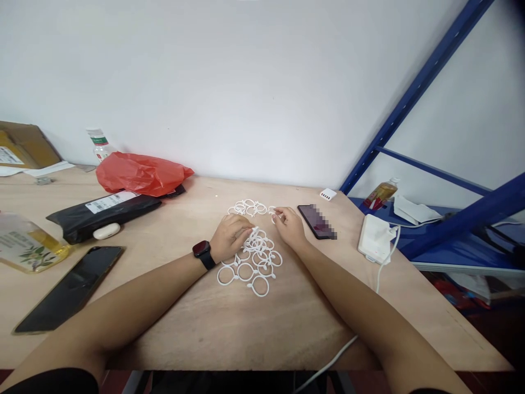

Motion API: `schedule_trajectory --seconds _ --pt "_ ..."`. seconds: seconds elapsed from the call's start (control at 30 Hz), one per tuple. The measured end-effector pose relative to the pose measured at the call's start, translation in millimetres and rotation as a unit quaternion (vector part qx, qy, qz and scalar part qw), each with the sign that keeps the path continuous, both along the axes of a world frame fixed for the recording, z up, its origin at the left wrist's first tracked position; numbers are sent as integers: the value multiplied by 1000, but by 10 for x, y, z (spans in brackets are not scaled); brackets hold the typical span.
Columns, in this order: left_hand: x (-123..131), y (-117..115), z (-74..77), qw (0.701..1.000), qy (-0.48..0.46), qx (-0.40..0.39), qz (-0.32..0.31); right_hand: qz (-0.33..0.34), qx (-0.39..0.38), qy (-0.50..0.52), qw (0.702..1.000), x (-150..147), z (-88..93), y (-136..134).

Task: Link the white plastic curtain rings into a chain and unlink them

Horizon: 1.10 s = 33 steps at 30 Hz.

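White plastic rings with small knobs lie in a loose, overlapping pile [259, 271] on the wooden table in front of me. A smaller cluster of the same rings [248, 207] sits farther back. My left hand [230, 237], with a black watch on its wrist, is at the upper left of the near pile. Its thumb and fingers close at the end of a white ring there. To the right, my right hand [289, 225] pinches another white ring [271, 209] beside the far cluster. The fingers partly cover that ring.
Right of my hands lie a phone [316, 221], a small white charger [327, 194] and a white power strip [374, 238] with its cable. Leftward are a red bag [141, 172], a black parcel [106, 210], a dark phone [69, 290] and a bottle [30, 243]. A blue rack [435, 169] stands at right.
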<state>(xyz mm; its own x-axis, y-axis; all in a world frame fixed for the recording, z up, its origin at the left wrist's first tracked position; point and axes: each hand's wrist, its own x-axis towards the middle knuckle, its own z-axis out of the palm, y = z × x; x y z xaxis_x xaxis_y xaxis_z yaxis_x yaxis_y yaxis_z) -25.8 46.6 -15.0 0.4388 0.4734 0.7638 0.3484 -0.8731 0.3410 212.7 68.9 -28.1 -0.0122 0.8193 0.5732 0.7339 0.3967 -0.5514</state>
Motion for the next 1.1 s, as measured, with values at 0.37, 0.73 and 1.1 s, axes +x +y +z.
schedule_trajectory --seconds 0.37,0.73,1.1 --pt "12 18 -23 999 34 -25 11 -22 -91 -167 982 96 -125 125" --pt "5 91 -95 998 17 -57 36 155 97 32 983 -248 78 -212" --pt "-5 71 -65 999 -24 -40 26 249 122 -12 961 -349 110 -346"
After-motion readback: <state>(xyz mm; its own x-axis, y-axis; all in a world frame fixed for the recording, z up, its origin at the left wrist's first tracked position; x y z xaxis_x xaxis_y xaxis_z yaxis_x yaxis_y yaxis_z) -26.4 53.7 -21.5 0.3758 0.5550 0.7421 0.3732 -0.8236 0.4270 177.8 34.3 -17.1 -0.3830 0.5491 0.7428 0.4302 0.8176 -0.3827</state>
